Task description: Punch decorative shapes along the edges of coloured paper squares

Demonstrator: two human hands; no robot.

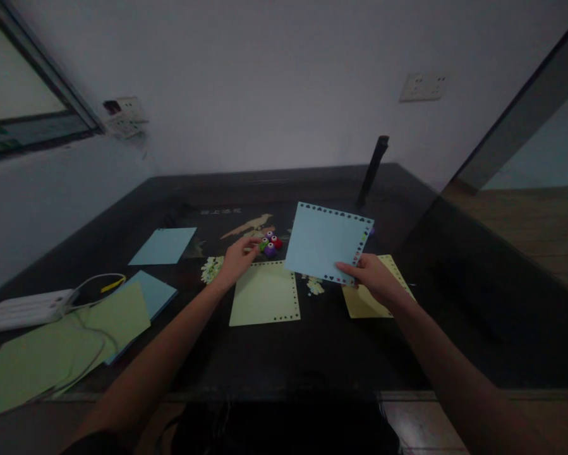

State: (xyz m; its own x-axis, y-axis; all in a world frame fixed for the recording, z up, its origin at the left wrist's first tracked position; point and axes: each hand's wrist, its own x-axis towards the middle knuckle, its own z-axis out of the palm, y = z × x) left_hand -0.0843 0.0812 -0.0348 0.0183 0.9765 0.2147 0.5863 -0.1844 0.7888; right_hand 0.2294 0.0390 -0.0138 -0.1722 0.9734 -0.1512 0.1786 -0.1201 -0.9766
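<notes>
In my right hand (366, 275) is a light blue paper sheet (328, 243), gripped at its lower right corner, thumb on top. Small punched shapes run along its top, right and bottom edges. My left hand (239, 258) reaches to a cluster of small craft punches, its thumb and fingers around the green craft punch (263, 244). Beside that stand purple craft punches (270, 250) and a red craft punch (277, 242). Just below lies a pale yellow sheet (265, 294) with holes along its top, right and part of its bottom edge. Another yellow sheet (366, 303) lies partly under my right hand.
Paper scraps (211, 269) lie left of the middle sheet, more scraps (314, 286) right of it. A blue sheet (164, 246) lies at the left, near stacked yellow sheets (70, 347), a white power strip (25, 309) and cable. A black post (373, 169) stands at the back right.
</notes>
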